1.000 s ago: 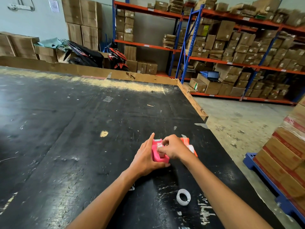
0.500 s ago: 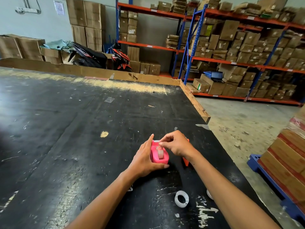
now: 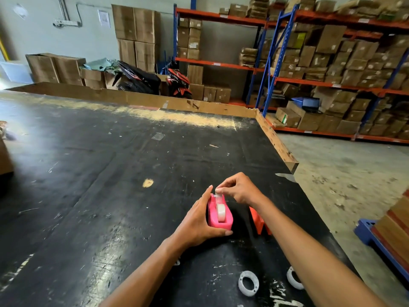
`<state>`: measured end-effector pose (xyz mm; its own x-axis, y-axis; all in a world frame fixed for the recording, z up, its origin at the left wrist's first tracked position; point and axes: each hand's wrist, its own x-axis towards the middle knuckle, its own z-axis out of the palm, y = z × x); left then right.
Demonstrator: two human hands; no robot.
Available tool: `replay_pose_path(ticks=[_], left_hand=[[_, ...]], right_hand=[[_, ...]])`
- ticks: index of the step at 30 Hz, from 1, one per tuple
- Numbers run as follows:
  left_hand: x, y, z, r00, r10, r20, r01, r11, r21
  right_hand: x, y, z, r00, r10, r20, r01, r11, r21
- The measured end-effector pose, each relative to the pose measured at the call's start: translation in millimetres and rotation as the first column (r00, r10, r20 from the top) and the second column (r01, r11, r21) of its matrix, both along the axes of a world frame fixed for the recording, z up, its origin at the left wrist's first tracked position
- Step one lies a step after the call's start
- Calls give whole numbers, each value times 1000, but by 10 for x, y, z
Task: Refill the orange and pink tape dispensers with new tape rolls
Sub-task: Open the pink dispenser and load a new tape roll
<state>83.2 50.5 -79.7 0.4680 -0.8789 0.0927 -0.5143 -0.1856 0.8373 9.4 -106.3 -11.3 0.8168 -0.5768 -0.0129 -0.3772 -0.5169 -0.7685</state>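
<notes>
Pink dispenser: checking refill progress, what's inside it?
A clear tape roll sits in the pink dispenser. Its hub is hidden; the right hand covers the cutter.

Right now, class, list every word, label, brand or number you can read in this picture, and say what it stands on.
No text can be read for certain.
Paper notices on the wall: too small and blurred.
Labels on the shelf beams: too small.
Stickers on the cardboard boxes: blurred.
Lettering on the dark motorbike panel: present, illegible.
Pink dispenser, orange dispenser, spare rolls: no visible text.
</notes>
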Motion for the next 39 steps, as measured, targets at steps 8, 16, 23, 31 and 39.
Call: replay_pose_path(ticks=[8, 16, 23, 31, 39], left_hand=[[5, -13, -28, 1000, -5, -18, 4, 1000, -22], [-3, -5, -25, 1000, -18, 12, 19, 999, -50], [-5, -8, 8, 1000, -17, 26, 18, 999, -41], [8, -13, -33, 1000, -15, -4, 15, 1000, -26], [11, -17, -12, 1000, -26, -15, 25, 999, -32]], right_hand=[[118, -121, -120, 998, 46, -30, -45, 999, 28], [133, -129, -172, 995, -54, -79, 57, 998, 36], [123, -43, -139, 990, -17, -142, 6, 997, -77], [-45, 82, 64, 983, 60, -173, -75, 994, -81], [-153, 115, 82, 989, -44, -143, 27, 992, -121]])
